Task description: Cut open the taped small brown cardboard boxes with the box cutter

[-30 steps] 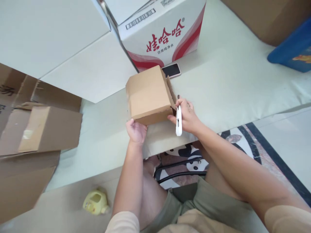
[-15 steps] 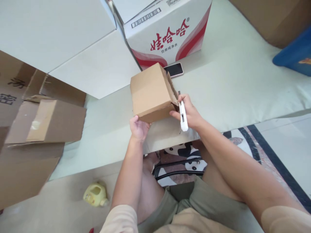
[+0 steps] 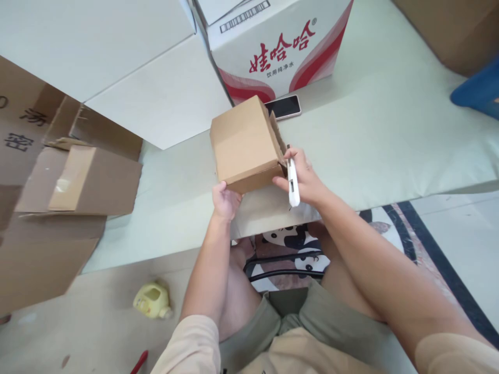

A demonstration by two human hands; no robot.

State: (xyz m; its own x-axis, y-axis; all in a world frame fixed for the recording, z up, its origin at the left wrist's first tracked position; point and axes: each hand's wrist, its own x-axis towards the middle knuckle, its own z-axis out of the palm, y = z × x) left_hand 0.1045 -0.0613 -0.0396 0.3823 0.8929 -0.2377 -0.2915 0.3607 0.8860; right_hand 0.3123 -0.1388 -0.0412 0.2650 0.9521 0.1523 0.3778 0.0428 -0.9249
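Observation:
A small brown cardboard box (image 3: 245,140) is held just above the near part of the table, its right end showing loose, ragged flaps. My left hand (image 3: 227,201) grips the box's near left bottom corner, thumb on the near side and fingers underneath. In my right hand (image 3: 302,176) is a white utility knife (image 3: 292,187), held upright beside the box's right end, with a dark tip at its top. My right thumb reaches toward the near right corner of the box. Behind the box a phone (image 3: 286,106) lies face up on the table, partly covered by it.
A white and red carton (image 3: 280,57) stands at the back of the table (image 3: 374,140), beside large white boxes (image 3: 163,93). Opened cardboard boxes (image 3: 105,182) are at the left. A blue object (image 3: 477,93) sits at the right. A yellow jug (image 3: 152,300) lies on the floor.
The view has shifted slightly, so the surroundings sit a little further right and higher. Both hands keep their hold on the box and knife, which have barely moved.

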